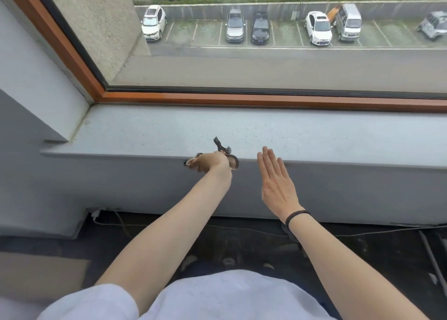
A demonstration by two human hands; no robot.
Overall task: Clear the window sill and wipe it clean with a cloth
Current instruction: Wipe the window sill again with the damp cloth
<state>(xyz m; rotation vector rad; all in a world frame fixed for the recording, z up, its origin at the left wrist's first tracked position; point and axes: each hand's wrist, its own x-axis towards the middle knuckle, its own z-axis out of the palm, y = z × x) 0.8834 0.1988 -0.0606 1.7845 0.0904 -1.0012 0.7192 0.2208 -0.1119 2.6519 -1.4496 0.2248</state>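
The window sill (pixel 266 131) is lying just ahead of both my hands, its long axis running left to right across my arms. My right hand (pixel 275 181) is hovering flat with straight fingers, holding nothing, just right of the cloth and apart from it. My left hand (pixel 210 162) is gripping the bunched checkered cloth (pixel 219 146) at the sill's front edge. I am judging the sideways wipe falls to my left hand.

Front edge of window sill (pixel 290 131), mid-span: left hand (pixel 210 162) gripping cloth (pixel 221 146), cloth end up on sill top | just right, apart: right hand (pixel 275 177) before sill face, fingertips at edge | behind sill: window frame (pixel 242 99) | beyond glass: parked cars (pixel 260 28) | below: floor (pixel 362 259)
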